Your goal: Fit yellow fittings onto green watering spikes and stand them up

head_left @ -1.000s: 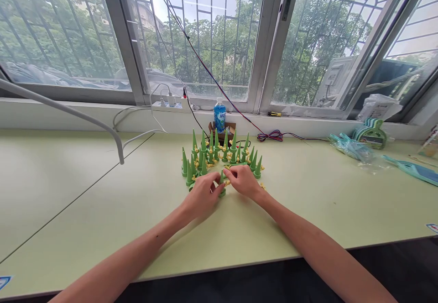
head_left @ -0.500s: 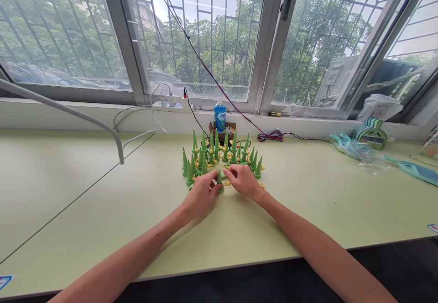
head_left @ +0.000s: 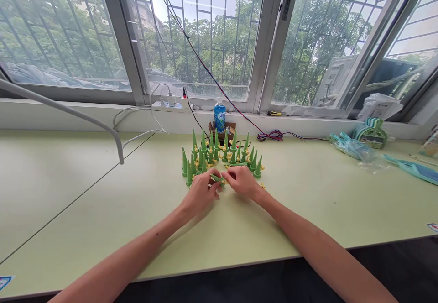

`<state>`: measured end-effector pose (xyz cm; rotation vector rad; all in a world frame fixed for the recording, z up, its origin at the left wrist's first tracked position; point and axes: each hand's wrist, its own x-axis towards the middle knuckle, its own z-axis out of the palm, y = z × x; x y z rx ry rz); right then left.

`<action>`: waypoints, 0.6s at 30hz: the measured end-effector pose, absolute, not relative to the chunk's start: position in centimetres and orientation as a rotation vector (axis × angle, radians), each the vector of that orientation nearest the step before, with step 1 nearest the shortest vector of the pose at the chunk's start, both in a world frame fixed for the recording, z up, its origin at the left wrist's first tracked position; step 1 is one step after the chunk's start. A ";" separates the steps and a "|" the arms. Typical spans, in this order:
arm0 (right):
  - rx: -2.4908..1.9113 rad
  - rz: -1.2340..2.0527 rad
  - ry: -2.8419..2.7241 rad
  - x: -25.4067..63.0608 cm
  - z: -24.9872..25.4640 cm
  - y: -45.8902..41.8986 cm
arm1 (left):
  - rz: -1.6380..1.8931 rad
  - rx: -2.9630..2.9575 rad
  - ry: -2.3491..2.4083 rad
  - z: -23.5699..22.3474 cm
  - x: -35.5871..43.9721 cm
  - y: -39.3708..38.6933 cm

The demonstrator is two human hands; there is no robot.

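Note:
My left hand [head_left: 204,187] is closed on a green plastic cone [head_left: 216,178] with a round base, which lies tilted over just above the tabletop. The fingertips of my right hand [head_left: 241,180] are pinched together at the base end of that cone. Whatever they pinch is too small to make out; a bit of yellow shows there. Behind both hands several upright green cones [head_left: 189,173] stand in a curved cluster, with small yellow pieces [head_left: 225,148] fixed on or lying among them. Another loose yellow piece [head_left: 263,185] lies beside my right wrist.
A blue bottle [head_left: 219,115] stands at the back by a small brown box [head_left: 231,129]. A power strip [head_left: 173,107] sits on the sill. Coiled cable [head_left: 272,135] and teal plastic items [head_left: 372,134] lie toward the right. A grey curved rod [head_left: 85,120] crosses the left side.
The cone in my left hand has gone from upright to tilted over, its tip toward the left. My right fingertips have come slightly left and down, to its base.

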<state>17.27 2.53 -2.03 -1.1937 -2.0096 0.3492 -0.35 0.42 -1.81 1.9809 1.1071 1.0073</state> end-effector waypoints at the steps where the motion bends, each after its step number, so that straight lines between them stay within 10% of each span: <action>1: -1.195 0.347 -2.011 17.3 -2.0 2.5 | 1.009 1.991 1.111 -1.8 -0.3 0.4; 18: -1.332 0.229 -1.979 17.6 -1.9 2.6 | 0.984 2.365 1.424 -1.5 -0.4 0.7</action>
